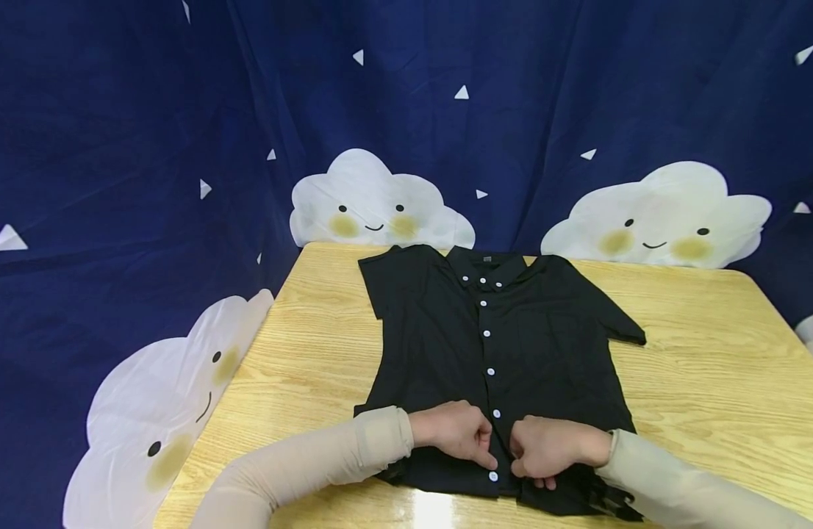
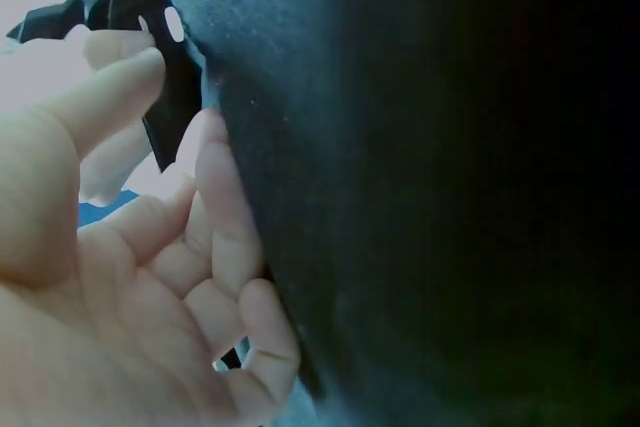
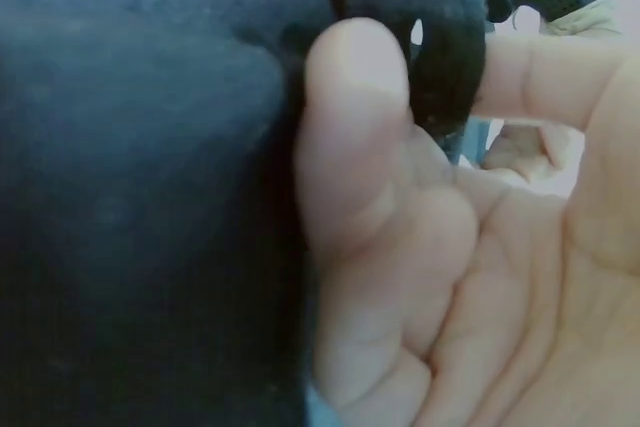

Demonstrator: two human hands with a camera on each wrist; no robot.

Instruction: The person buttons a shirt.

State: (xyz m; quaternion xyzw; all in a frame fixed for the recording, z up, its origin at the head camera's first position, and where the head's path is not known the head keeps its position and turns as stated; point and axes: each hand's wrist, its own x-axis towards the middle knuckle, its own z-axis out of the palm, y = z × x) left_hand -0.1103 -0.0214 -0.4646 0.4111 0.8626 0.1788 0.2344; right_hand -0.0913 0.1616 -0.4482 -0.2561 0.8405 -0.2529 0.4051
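Observation:
A black short-sleeved button-up shirt is spread front side up, collar toward the far edge, with white buttons down its middle. Near the hem, my left hand pinches the front edge just above the lowest button. Across the front opening, my right hand grips the other front edge between thumb and curled fingers. Dark cloth lies along the left fingers in the left wrist view. In the right wrist view, a pale spot shows on the held shirt edge; whether it is button or buttonhole is unclear.
The shirt lies on a light wooden table. Behind it and at the left hangs a dark blue curtain with white triangles and smiling clouds. Both forearms, in beige sleeves, reach in from the near side.

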